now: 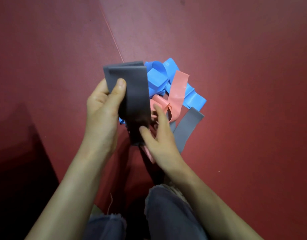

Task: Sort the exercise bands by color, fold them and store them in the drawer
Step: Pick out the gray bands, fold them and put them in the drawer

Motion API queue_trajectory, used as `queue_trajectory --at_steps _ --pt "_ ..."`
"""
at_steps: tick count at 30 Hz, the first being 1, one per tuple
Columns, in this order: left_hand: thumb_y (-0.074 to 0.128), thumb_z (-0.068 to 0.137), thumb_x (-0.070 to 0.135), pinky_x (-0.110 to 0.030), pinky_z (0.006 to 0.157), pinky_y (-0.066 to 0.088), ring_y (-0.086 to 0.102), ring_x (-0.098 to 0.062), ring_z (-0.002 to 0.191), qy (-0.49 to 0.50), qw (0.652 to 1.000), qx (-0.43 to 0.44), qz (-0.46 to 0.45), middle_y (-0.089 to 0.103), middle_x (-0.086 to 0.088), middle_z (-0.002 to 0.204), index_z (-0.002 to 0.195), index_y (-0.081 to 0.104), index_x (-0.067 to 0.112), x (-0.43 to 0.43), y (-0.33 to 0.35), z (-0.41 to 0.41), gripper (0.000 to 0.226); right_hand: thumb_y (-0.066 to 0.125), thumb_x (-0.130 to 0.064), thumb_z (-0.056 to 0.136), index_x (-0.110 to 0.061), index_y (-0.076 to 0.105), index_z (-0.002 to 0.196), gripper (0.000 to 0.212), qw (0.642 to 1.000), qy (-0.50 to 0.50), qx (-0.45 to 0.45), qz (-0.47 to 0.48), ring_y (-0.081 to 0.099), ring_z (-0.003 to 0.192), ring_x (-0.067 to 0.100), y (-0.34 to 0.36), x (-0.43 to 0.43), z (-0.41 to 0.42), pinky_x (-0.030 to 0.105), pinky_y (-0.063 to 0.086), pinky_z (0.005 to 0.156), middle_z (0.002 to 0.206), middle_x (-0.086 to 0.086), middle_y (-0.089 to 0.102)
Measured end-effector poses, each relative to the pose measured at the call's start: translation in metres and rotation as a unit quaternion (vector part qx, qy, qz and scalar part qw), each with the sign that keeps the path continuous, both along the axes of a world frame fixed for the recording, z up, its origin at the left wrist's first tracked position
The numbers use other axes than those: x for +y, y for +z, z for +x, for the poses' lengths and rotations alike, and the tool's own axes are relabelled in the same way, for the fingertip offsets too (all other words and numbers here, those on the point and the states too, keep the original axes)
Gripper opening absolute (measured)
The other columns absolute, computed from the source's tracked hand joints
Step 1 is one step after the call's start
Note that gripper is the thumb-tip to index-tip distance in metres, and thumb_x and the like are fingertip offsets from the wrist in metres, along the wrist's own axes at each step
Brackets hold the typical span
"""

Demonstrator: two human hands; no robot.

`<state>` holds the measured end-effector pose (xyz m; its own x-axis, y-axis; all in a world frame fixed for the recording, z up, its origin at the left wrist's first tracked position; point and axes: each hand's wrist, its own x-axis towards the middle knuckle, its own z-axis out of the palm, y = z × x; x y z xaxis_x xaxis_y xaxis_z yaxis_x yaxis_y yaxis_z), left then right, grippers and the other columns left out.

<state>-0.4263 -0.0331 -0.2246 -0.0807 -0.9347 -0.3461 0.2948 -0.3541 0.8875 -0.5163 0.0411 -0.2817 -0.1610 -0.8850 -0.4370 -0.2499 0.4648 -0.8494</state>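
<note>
My left hand (104, 108) grips a folded stack of grey exercise bands (132, 94), thumb pressed on its top face, holding it above the floor. My right hand (159, 135) has relaxed fingers; its thumb touches the lower end of the stack. Behind the stack a loose pile lies on the floor: blue bands (158, 75), pink bands (178, 87) and one more grey band (187, 129). No drawer is in view.
The floor is a dark red mat (244, 66) with a seam line (113, 38) running diagonally. My knees in grey frayed jeans (170, 213) fill the bottom. A dark shadowed area (19, 161) lies at lower left.
</note>
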Motion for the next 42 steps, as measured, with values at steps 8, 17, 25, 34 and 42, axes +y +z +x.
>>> queue_trajectory --at_steps 8,17,25,34,42 --pt "0.048 0.081 0.022 -0.015 0.058 0.05 0.061 0.001 0.063 -0.032 0.999 -0.027 0.019 0.068 0.015 0.065 0.089 0.06 0.023 0.008 -0.007 -0.011 0.014 0.051 0.005 0.084 -0.002 0.042 0.127 0.044 0.964 -0.248 0.09 0.028 0.05 0.073 -0.004 -0.032 -0.007 -0.081 0.001 0.038 0.064 0.117 0.012 0.049" --pt "0.051 0.079 0.024 -0.026 0.078 0.052 0.063 -0.003 0.074 -0.063 0.995 -0.04 0.062 0.069 0.017 0.071 0.088 0.061 0.027 0.021 -0.022 -0.021 0.013 0.061 -0.014 0.081 -0.007 0.055 0.112 0.032 0.935 -0.083 0.295 0.177 0.054 0.104 0.034 -0.081 0.003 -0.149 0.038 0.042 0.091 0.121 0.018 0.045" --pt "0.042 0.094 0.013 -0.018 0.073 0.052 0.063 0.001 0.074 -0.04 0.995 -0.067 0.055 0.069 0.018 0.073 0.091 0.061 0.027 0.02 0.003 -0.02 0.023 0.055 -0.006 0.081 -0.03 0.041 0.069 0.03 0.983 -0.143 0.108 -0.025 0.042 0.057 -0.004 -0.038 0.0 -0.119 0.013 0.035 0.061 0.065 -0.007 0.042" --pt "0.053 0.087 0.017 -0.012 0.062 0.05 0.061 0.004 0.063 -0.028 0.996 -0.069 0.038 0.069 0.018 0.065 0.089 0.06 0.024 0.027 0.082 -0.021 0.01 0.059 -0.012 0.072 -0.027 0.051 0.071 0.017 0.989 -0.066 -0.021 -0.133 0.051 0.058 -0.008 0.144 0.03 -0.089 0.003 0.039 0.06 0.06 -0.024 0.057" --pt "0.045 0.093 0.013 -0.015 0.048 0.05 0.062 -0.001 0.053 -0.031 0.999 -0.018 0.001 0.069 0.01 0.059 0.086 0.06 0.018 0.041 0.189 -0.035 0.017 0.061 -0.008 0.07 -0.035 0.063 0.065 0.028 0.977 0.066 -0.091 -0.182 0.048 0.053 -0.002 0.283 0.018 -0.096 0.008 0.038 0.053 0.061 -0.018 0.059"
